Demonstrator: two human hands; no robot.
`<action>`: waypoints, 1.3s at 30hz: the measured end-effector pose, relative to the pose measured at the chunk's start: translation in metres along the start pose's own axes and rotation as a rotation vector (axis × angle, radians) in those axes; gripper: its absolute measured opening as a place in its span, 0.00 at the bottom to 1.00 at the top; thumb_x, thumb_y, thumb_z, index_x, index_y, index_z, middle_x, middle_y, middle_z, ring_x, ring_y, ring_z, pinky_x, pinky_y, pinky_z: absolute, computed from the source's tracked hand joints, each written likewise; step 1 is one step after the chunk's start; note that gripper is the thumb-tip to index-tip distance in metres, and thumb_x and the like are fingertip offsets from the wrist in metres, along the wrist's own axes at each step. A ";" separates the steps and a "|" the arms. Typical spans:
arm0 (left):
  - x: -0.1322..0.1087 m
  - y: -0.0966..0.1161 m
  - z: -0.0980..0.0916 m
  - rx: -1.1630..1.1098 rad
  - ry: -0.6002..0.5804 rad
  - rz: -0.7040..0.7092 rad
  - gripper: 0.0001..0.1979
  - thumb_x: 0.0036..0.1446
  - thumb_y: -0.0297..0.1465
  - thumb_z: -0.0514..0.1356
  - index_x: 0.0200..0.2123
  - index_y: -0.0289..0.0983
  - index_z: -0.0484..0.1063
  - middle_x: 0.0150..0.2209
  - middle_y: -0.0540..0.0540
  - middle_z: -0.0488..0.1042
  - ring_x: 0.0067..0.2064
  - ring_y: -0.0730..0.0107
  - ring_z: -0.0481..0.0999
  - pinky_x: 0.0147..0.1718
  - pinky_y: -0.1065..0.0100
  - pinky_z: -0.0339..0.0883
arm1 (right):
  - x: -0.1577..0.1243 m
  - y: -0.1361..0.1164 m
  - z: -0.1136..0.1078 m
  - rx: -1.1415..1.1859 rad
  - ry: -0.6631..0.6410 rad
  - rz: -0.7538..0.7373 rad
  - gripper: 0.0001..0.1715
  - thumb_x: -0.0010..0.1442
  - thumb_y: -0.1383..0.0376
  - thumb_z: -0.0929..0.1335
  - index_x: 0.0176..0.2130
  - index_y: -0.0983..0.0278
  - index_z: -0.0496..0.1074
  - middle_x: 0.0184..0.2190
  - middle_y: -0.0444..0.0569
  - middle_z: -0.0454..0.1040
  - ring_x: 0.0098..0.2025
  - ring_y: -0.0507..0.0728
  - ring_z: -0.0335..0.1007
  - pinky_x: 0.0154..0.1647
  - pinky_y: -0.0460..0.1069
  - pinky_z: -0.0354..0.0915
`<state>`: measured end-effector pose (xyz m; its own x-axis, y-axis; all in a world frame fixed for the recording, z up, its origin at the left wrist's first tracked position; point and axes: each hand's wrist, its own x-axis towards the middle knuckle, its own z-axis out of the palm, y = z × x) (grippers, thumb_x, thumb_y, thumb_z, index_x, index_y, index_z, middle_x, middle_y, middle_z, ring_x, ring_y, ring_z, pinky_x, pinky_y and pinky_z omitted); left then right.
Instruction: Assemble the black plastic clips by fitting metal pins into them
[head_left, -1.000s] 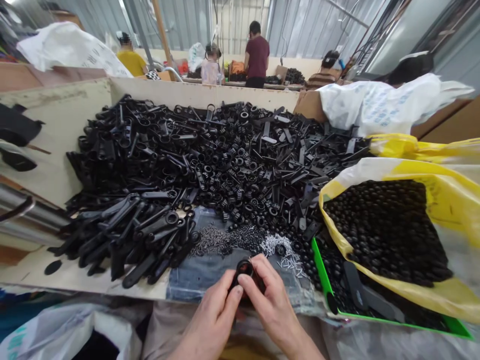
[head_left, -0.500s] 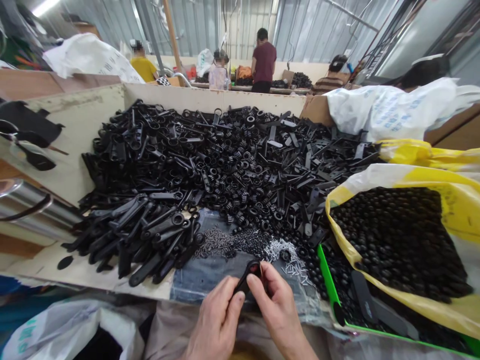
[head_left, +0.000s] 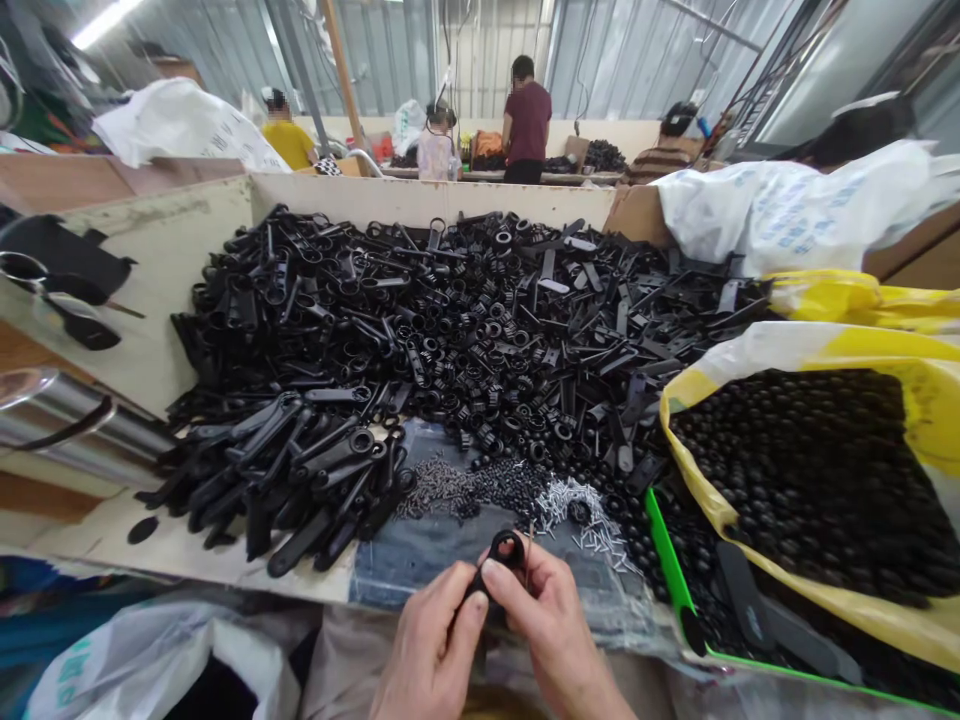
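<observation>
Our left hand [head_left: 429,640] and right hand [head_left: 544,630] pinch a small black plastic ring part [head_left: 507,549] above the denim cloth [head_left: 405,555]; it looks light, stiff and slick, so we'd grip its rim.

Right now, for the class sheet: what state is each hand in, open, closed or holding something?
Left hand: closed, pinching a black plastic ring-ended part.
Right hand: closed, pinching the same part from the other side.
</observation>
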<state>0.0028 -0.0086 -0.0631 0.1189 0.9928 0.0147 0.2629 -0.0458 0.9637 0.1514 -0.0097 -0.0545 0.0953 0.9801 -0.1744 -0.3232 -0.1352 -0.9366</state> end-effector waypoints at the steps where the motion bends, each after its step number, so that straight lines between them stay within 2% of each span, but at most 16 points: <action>1: 0.000 0.002 0.000 -0.003 0.020 -0.027 0.19 0.62 0.52 0.62 0.46 0.49 0.84 0.49 0.42 0.85 0.51 0.51 0.81 0.53 0.60 0.71 | 0.000 0.002 0.001 0.020 0.012 0.012 0.23 0.60 0.48 0.76 0.33 0.64 0.73 0.29 0.42 0.66 0.30 0.51 0.56 0.30 0.44 0.58; 3: 0.000 0.008 0.000 -0.010 0.020 -0.069 0.19 0.60 0.53 0.63 0.44 0.48 0.84 0.47 0.43 0.85 0.49 0.51 0.80 0.51 0.60 0.72 | 0.001 0.004 0.000 0.061 0.009 0.036 0.24 0.58 0.47 0.77 0.34 0.64 0.73 0.29 0.43 0.67 0.29 0.51 0.56 0.28 0.44 0.57; 5: 0.003 0.017 -0.002 -0.009 -0.036 -0.078 0.19 0.61 0.53 0.62 0.40 0.47 0.84 0.42 0.44 0.85 0.45 0.52 0.80 0.47 0.61 0.73 | 0.002 0.003 -0.002 0.096 -0.025 0.060 0.24 0.57 0.47 0.77 0.36 0.64 0.75 0.28 0.43 0.66 0.27 0.50 0.54 0.26 0.44 0.54; 9: 0.008 0.029 -0.007 0.037 -0.160 0.034 0.16 0.65 0.48 0.60 0.36 0.46 0.81 0.32 0.45 0.81 0.37 0.57 0.79 0.41 0.63 0.71 | 0.005 -0.003 -0.006 0.120 -0.088 0.073 0.26 0.56 0.45 0.77 0.36 0.64 0.75 0.25 0.41 0.62 0.24 0.48 0.46 0.22 0.44 0.46; 11: 0.009 0.029 -0.009 0.047 -0.123 0.077 0.13 0.63 0.47 0.62 0.38 0.47 0.82 0.35 0.44 0.82 0.39 0.55 0.80 0.43 0.62 0.72 | 0.006 -0.004 -0.006 0.119 -0.088 0.069 0.26 0.56 0.44 0.77 0.36 0.64 0.75 0.24 0.40 0.60 0.23 0.48 0.44 0.22 0.44 0.45; 13: 0.007 0.025 -0.011 0.043 -0.024 0.090 0.13 0.61 0.48 0.64 0.42 0.49 0.83 0.42 0.42 0.85 0.46 0.50 0.81 0.49 0.59 0.72 | 0.006 -0.004 -0.003 0.120 -0.099 0.055 0.26 0.57 0.44 0.76 0.37 0.64 0.75 0.24 0.39 0.60 0.23 0.48 0.44 0.22 0.44 0.45; 15: 0.005 0.020 -0.014 0.056 0.027 0.094 0.14 0.61 0.48 0.64 0.44 0.50 0.84 0.46 0.42 0.85 0.49 0.48 0.81 0.53 0.57 0.71 | 0.005 -0.006 -0.001 0.096 -0.119 0.015 0.24 0.59 0.45 0.76 0.37 0.63 0.75 0.25 0.40 0.61 0.24 0.48 0.48 0.23 0.44 0.49; 18: 0.002 0.016 -0.018 0.085 -0.039 0.097 0.13 0.63 0.46 0.63 0.43 0.48 0.84 0.42 0.41 0.84 0.46 0.49 0.81 0.51 0.57 0.72 | 0.002 -0.014 0.000 -0.019 -0.148 -0.038 0.23 0.60 0.47 0.76 0.36 0.63 0.76 0.28 0.42 0.65 0.29 0.51 0.55 0.30 0.45 0.57; 22: 0.003 0.022 -0.023 0.070 -0.074 0.109 0.12 0.64 0.44 0.62 0.42 0.48 0.84 0.39 0.42 0.83 0.44 0.51 0.80 0.49 0.59 0.71 | 0.000 -0.026 -0.002 -0.170 -0.194 -0.025 0.23 0.60 0.47 0.75 0.34 0.64 0.77 0.28 0.43 0.66 0.31 0.53 0.60 0.32 0.47 0.60; 28: 0.012 0.025 -0.017 0.089 -0.212 0.088 0.17 0.69 0.42 0.56 0.32 0.43 0.80 0.27 0.46 0.76 0.31 0.61 0.75 0.33 0.65 0.66 | 0.002 -0.014 -0.002 -0.323 -0.057 -0.081 0.25 0.61 0.45 0.73 0.33 0.64 0.77 0.27 0.45 0.70 0.30 0.55 0.63 0.30 0.48 0.62; 31: 0.012 0.016 -0.011 0.084 -0.089 0.090 0.15 0.69 0.41 0.57 0.36 0.44 0.81 0.32 0.44 0.80 0.36 0.58 0.78 0.37 0.65 0.68 | 0.009 -0.007 -0.003 -0.317 -0.092 -0.060 0.25 0.62 0.45 0.73 0.34 0.64 0.78 0.30 0.47 0.73 0.32 0.57 0.67 0.34 0.49 0.66; 34: 0.018 0.012 -0.020 0.167 -0.027 0.196 0.11 0.69 0.36 0.57 0.41 0.44 0.80 0.36 0.44 0.82 0.39 0.58 0.81 0.40 0.65 0.70 | 0.024 -0.012 0.000 -0.317 -0.203 -0.043 0.23 0.62 0.46 0.74 0.42 0.62 0.79 0.35 0.48 0.76 0.35 0.58 0.69 0.37 0.49 0.68; 37: 0.038 0.025 -0.054 0.421 0.067 0.383 0.10 0.69 0.31 0.58 0.48 0.42 0.78 0.40 0.45 0.83 0.42 0.61 0.82 0.43 0.66 0.71 | 0.047 -0.028 0.010 -0.329 -0.193 -0.106 0.29 0.62 0.44 0.73 0.53 0.60 0.77 0.37 0.47 0.75 0.33 0.56 0.67 0.36 0.49 0.67; 39: 0.057 0.040 -0.086 0.610 0.287 0.507 0.13 0.68 0.30 0.60 0.54 0.38 0.76 0.43 0.42 0.84 0.43 0.60 0.82 0.46 0.65 0.71 | 0.065 -0.039 0.018 -0.345 -0.159 -0.140 0.29 0.64 0.43 0.70 0.51 0.61 0.77 0.34 0.45 0.73 0.30 0.54 0.64 0.33 0.48 0.65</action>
<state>-0.0626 0.0562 -0.0010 0.1354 0.8218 0.5535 0.7243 -0.4633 0.5107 0.1532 0.0618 -0.0234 -0.0400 0.9991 -0.0137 0.0201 -0.0129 -0.9997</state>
